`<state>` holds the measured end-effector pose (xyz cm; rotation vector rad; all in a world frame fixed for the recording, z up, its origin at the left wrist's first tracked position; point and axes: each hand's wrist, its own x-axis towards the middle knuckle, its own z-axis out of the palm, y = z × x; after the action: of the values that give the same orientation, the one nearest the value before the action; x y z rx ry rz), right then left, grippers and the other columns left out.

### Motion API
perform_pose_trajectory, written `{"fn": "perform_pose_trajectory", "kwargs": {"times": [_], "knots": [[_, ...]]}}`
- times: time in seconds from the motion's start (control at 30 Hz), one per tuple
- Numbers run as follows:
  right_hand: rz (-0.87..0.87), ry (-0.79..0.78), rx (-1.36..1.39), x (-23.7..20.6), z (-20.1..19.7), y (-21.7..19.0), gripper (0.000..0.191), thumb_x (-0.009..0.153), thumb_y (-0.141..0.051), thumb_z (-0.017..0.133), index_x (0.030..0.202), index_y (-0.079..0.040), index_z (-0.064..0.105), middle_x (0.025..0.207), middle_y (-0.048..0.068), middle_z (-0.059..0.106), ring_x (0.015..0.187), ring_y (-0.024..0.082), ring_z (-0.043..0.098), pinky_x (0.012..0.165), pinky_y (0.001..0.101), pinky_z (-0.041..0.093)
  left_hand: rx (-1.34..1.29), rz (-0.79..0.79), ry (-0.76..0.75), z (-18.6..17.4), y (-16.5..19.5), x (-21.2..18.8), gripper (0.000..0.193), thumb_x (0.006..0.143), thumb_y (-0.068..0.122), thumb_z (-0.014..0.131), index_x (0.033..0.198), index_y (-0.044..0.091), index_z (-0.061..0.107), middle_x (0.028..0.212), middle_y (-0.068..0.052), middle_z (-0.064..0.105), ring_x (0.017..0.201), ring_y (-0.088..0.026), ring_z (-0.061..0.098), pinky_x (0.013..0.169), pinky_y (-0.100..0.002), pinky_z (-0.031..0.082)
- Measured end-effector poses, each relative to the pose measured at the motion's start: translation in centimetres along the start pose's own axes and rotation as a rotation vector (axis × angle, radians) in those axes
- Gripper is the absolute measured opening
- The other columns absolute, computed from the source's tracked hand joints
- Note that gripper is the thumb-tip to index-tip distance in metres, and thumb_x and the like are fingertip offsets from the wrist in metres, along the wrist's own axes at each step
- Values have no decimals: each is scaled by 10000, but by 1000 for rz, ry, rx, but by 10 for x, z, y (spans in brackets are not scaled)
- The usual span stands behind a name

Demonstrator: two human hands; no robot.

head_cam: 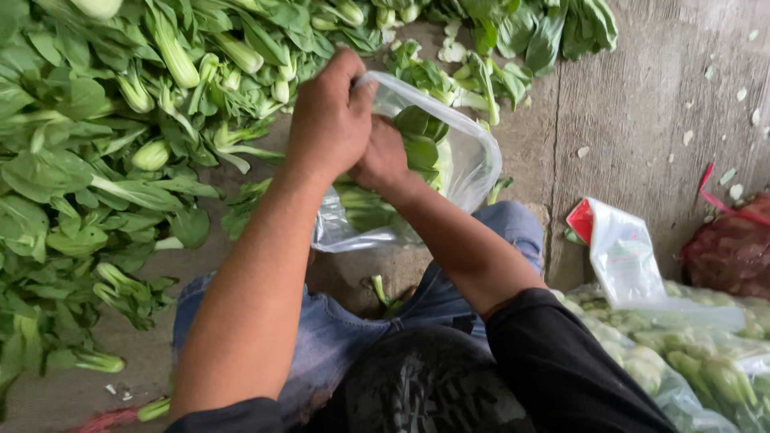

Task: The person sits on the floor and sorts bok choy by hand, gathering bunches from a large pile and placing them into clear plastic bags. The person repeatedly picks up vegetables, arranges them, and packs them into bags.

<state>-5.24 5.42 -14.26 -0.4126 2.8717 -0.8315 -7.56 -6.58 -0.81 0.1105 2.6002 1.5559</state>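
Observation:
A clear plastic bag (469, 156) partly filled with green leafy vegetables (421, 136) hangs in front of my knees. My left hand (329, 116) grips the bag's upper rim, fingers closed on the plastic. My right hand (383, 156) sits just below and right of the left one, at the bag's mouth, pressed against the greens inside; its fingers are hidden by the left hand and the bag. A big heap of loose bok choy (104, 120) covers the ground at the left and top.
Filled clear bags of bok choy (690, 353) lie at the lower right, with a stack of unused plastic bags (622, 252) on top. A red mesh sack (734, 248) sits at the right edge. Bare concrete floor (634, 104) with leaf scraps lies at the upper right.

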Motion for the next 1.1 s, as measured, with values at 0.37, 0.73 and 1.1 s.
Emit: {"fn": "perform_pose_trajectory", "kwargs": {"times": [0.37,0.73,1.1], "knots": [[277,20,263,38,17,-2,339,972,-448,563,1101,-160,688,1009,168,762,986,384,727,805,508,565,-46,98,44,0,-9,-2,173,1003,152,706,1004,40,575,799,-146,673,709,-302,688,629,-412,505],[-197,19,-78,-6,-36,-11,448,982,-265,566,1360,-25,591,1397,177,593,1345,362,535,1155,503,415,-23,72,201,-5,-24,2,166,1014,141,718,975,37,595,813,-69,665,721,-215,665,649,-361,528],[-418,48,-162,5,-26,4,346,941,-285,685,1196,-56,636,1380,252,546,1312,416,491,1064,514,395,171,250,222,-36,-26,-30,554,980,303,801,1327,16,479,1049,-184,635,912,-356,686,778,-437,571]]}}
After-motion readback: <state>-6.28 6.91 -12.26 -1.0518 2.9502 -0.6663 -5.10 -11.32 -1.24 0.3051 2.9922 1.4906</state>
